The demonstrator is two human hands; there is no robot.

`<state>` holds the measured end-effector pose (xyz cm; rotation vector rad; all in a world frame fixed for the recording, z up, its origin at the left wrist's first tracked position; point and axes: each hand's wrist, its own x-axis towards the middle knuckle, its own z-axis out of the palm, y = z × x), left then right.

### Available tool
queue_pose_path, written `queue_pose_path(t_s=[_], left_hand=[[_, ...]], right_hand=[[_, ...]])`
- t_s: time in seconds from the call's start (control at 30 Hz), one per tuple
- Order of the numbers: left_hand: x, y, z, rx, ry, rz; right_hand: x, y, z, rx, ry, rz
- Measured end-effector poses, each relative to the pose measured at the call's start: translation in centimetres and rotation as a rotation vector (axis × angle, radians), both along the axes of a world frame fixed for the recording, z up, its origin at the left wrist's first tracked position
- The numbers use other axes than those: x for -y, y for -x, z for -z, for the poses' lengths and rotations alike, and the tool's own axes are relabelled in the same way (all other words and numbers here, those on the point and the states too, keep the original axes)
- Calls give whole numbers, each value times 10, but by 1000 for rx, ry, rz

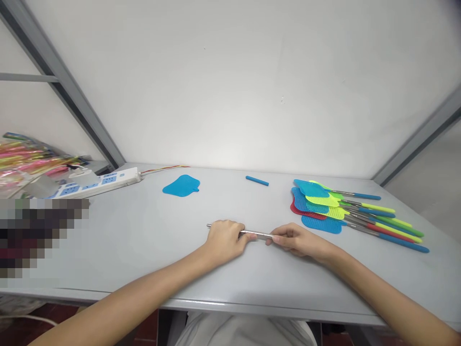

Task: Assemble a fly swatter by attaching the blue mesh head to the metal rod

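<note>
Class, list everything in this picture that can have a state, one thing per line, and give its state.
Left hand: closed around metal rod
Right hand: pinching metal rod
Metal rod: held by both hands
Blue swatter head: lying loose, no rod attached
Blue handle: lying loose
Fly swatters: piled, overlapping, handles attached
Power strip: lying flat, white plug apparently inserted

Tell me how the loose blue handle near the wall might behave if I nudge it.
The blue handle would probably roll, since it looks slim and rounded. It is likely light, being short and thin. It may hold its shape, as it lies straight on the table, though stiffness itself can't be seen.
</note>
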<state>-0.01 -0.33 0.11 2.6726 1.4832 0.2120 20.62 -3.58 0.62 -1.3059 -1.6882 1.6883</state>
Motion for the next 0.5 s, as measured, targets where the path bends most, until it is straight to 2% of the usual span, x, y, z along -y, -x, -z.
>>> queue_pose_path(t_s=[0.13, 0.5], left_hand=[[0, 1, 3, 1, -19, 37], [1, -4, -5, 42, 51, -20]], right_hand=[[0, 0, -1, -8, 3, -7], [0, -2, -4, -67, 96, 14]])
